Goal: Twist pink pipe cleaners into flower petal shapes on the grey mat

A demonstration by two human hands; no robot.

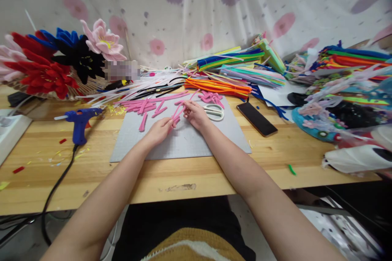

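the left hand has its fingers pinched shut on the bent pink fuzzy sticks over the grey mat; the right hand has its fingers curled, closed on the same sticks' upper part. scissors lie just beside the right hand, on the mat. on the wooden worktop, a phone sits right of the mat, a blue glue gun left.

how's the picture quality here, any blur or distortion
Head view: soft, diffuse light; wide-angle stretch towards the sides, with the white roll at the right edge looking smeared; a pixelated patch beside the flowers hides detail; the pink stems between the hands are too small to make out crisply.
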